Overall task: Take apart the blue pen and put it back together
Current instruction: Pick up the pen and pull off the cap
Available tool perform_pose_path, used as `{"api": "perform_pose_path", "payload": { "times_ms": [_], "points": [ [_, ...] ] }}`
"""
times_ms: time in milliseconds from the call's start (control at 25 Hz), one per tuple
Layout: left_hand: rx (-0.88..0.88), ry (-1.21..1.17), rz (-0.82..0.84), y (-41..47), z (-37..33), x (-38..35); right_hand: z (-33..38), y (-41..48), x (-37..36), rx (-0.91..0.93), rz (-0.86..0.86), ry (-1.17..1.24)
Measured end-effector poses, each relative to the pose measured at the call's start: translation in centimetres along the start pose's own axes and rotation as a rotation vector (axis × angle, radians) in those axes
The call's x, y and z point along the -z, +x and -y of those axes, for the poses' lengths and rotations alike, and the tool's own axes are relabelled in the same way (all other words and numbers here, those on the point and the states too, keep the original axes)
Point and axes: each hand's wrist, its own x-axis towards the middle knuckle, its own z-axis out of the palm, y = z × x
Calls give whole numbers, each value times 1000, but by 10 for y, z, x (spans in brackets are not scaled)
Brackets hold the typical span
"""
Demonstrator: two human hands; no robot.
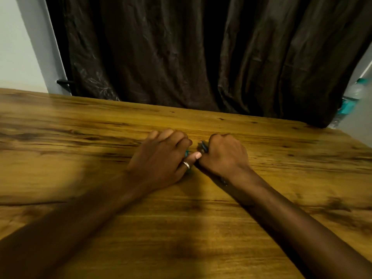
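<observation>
**Both hands closed on the blue pen, mid-table**

The left hand (161, 158) and right hand (223, 156) meet knuckle to knuckle on the wooden table (80, 137), nearer its far edge than the near one. Each is clenched around part of the blue pen (202, 147), of which only slivers show between the fists. Its long axis seems to run left to right, so the parts would likely separate sideways. Whether it is already apart cannot be told.
</observation>
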Motion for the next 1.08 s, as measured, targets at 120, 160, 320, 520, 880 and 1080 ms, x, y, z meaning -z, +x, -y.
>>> {"api": "perform_pose_path", "payload": {
  "times_ms": [120,160,320,520,880,1080],
  "points": [
    [-9,-31,-8,1,-4,4,-4,3,7,-57,-60,140],
    [13,-73,9,3,-6,6,-5,3,10,-70,-60,193],
    [266,-519,-46,19,-18,11,-1,3,19,-103,-27,555],
    [451,-1066,80,40,-15,16,0,5,25,-189,6,1192],
    [454,-1211,93,35,-1,3,-8,17,23,-129,83,1330],
    [503,-1199,136,34,1,-2,-14,28,24,-87,183,1348]
  ]
}}
